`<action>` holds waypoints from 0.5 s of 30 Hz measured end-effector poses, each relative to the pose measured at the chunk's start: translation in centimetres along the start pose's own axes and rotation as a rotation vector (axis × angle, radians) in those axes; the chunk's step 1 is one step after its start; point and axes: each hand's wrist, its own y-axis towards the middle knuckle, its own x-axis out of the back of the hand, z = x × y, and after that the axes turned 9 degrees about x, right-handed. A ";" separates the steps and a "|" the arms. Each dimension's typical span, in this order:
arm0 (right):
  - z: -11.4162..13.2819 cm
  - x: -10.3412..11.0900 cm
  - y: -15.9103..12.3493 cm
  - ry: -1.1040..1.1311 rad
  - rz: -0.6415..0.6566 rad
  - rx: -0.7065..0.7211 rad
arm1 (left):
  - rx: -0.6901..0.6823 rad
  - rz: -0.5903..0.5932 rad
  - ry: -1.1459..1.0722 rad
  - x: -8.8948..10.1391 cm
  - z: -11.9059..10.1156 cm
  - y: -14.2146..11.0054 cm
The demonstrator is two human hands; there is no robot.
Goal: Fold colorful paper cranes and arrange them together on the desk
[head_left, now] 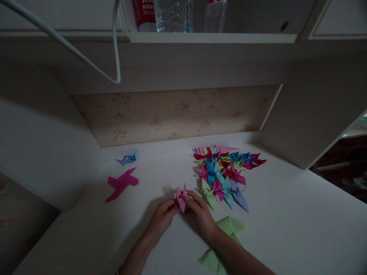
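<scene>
Both hands meet over the white desk [286, 214] near its front. My left hand [162, 219] and my right hand [200, 214] pinch a small pink folded paper piece [181, 198] between their fingertips, its two points sticking up. Just right of the hands lies a spread of several folded paper cranes [225, 172] in red, blue, pink, green and purple. A light green paper sheet [226, 236] lies under my right forearm.
A magenta folded paper shape [122, 183] and a small blue-purple crane [127, 158] lie at the left of the desk. A floral back panel [172, 114] closes the alcove. Plastic bottles [174, 15] stand on the shelf above, and a white cable [114, 57] hangs down.
</scene>
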 end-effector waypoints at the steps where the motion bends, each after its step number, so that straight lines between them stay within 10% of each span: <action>1: 0.0 0.0 0.0 0.012 -0.025 0.015 | -0.005 -0.004 -0.002 0.0 0.0 0.0; 15: 0.5 1.3 0.9 -0.136 -0.153 0.019 | -0.157 0.062 0.123 0.3 1.6 0.9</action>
